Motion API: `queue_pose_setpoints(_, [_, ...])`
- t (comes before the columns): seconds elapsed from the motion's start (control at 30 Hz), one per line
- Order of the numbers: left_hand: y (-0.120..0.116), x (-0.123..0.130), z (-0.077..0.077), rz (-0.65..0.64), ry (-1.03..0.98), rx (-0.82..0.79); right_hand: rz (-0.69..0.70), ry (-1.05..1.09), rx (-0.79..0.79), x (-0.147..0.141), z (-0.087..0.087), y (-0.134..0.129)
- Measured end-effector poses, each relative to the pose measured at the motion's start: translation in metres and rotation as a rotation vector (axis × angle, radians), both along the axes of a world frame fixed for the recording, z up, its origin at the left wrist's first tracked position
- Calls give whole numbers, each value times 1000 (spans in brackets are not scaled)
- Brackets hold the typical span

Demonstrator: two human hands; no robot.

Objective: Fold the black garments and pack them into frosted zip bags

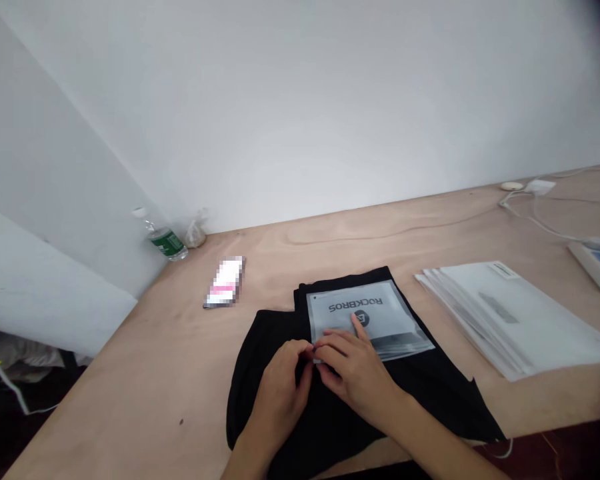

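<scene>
Plastic bag (380,317), probably light and slippery, lay near the surface's (130,380) front edge; left hand (283,380) and right hand (356,368) pinched its near-left corner, a suitable hold.

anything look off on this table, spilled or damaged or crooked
No spill or damage shows. One oddity: the ROCKBROS print on the translucent packet, lying on the black cloth, reads upside down from this viewpoint. The phone screen is pixelated, so unreadable.

on my feed i see a frosted plastic bag (393,307), dark lettering upside down to me, lying flat atop a black cloth (325,423) spread with irregular edges across the table (130,373).
</scene>
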State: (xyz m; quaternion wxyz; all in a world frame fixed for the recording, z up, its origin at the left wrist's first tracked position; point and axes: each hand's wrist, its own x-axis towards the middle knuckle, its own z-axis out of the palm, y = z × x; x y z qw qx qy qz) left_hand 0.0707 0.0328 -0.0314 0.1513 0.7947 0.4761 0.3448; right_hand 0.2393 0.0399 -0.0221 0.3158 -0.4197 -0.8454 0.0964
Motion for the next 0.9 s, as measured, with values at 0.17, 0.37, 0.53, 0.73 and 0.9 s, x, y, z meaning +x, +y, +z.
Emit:
queue_pose_setpoints(0.17, [1, 2, 3, 9, 132, 50, 12, 21, 14, -1, 1, -1])
queue_pose_setpoints(0.37, [0, 5, 8, -5, 149, 52, -5, -37, 104, 22, -2, -3])
queue_pose_setpoints(0.53, [0, 6, 14, -6, 168, -2, -151, -95, 188, 69, -2, -12])
queue_pose_setpoints(0.73, [-1, 3, 17, -64, 235, -25, -337, -214, 227, 125, -2, -24])
queue_pose_setpoints(0.9, [-6, 3, 36, -85, 278, -64, -398, -344, 120, 143, 4, -30])
